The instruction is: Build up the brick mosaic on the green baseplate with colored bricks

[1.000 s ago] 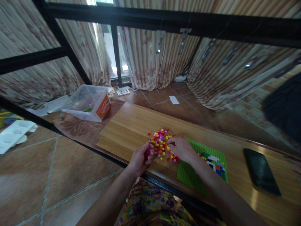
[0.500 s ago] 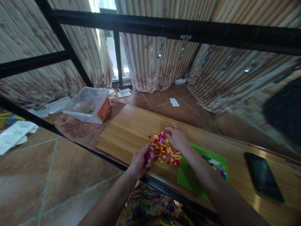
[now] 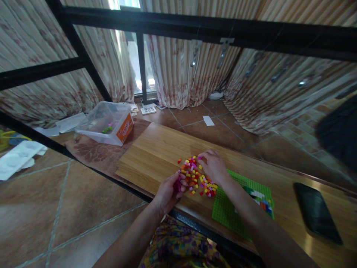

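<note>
A loose pile of small toy bricks point(image 3: 195, 175), red, orange, yellow and pink, lies on the wooden board point(image 3: 156, 145). At the pile's near left side my left hand point(image 3: 168, 191) is cupped closed around several purple bricks point(image 3: 177, 184). My right hand point(image 3: 213, 165) reaches over the pile's far right edge, its thumb and forefinger pinched at a pink brick point(image 3: 199, 158). Right of the pile lies a green studded baseplate point(image 3: 228, 212), partly covered by my right forearm. White, blue and orange bricks point(image 3: 262, 203) are fixed on its right part.
A black phone point(image 3: 318, 212) lies at the board's right end. Beyond the left end stands a clear plastic box point(image 3: 100, 128) with an orange label and a few pieces inside. A black metal frame point(image 3: 178, 22) crosses above, before striped curtains point(image 3: 178, 74).
The whole view has shifted slightly. Both hands stay at the pile, with the purple bricks still in my left hand; my right fingers have moved only a little.
</note>
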Action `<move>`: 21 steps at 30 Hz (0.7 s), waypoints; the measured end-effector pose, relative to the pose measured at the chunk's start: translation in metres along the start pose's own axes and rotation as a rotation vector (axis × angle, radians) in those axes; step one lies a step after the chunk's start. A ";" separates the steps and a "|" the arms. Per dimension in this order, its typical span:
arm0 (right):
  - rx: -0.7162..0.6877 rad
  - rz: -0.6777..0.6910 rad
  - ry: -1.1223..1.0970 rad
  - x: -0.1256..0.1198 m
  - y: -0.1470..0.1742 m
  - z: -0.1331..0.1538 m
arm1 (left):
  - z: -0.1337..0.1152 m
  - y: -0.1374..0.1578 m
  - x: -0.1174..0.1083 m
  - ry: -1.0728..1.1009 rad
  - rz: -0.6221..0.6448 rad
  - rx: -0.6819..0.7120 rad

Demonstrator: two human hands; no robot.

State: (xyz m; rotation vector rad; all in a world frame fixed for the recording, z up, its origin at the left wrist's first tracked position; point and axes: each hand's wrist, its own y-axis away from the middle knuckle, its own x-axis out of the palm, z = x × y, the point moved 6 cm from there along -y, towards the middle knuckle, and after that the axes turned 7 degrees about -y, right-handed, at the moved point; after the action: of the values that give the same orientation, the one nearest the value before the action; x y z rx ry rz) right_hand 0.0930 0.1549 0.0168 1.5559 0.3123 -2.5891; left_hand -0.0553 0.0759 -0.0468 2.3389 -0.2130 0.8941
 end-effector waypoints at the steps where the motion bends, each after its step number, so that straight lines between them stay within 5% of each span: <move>1: -0.007 -0.014 -0.062 -0.006 0.006 0.006 | 0.001 0.000 0.000 0.012 -0.007 -0.021; 8: -0.193 0.108 -0.396 -0.017 0.047 0.061 | 0.008 0.003 0.011 0.134 0.056 -0.162; 14: -0.079 -0.025 -0.257 -0.003 0.009 0.025 | 0.005 0.008 0.005 0.213 -0.004 -0.147; 21: -0.039 0.074 -0.061 0.028 -0.018 -0.008 | 0.000 0.014 -0.009 0.108 -0.056 -0.134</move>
State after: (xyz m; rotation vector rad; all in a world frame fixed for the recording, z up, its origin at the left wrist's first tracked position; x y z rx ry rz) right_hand 0.0835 0.1749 -0.0091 1.4443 0.2915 -2.5528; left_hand -0.0666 0.0639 -0.0456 2.1562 -0.1567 0.9466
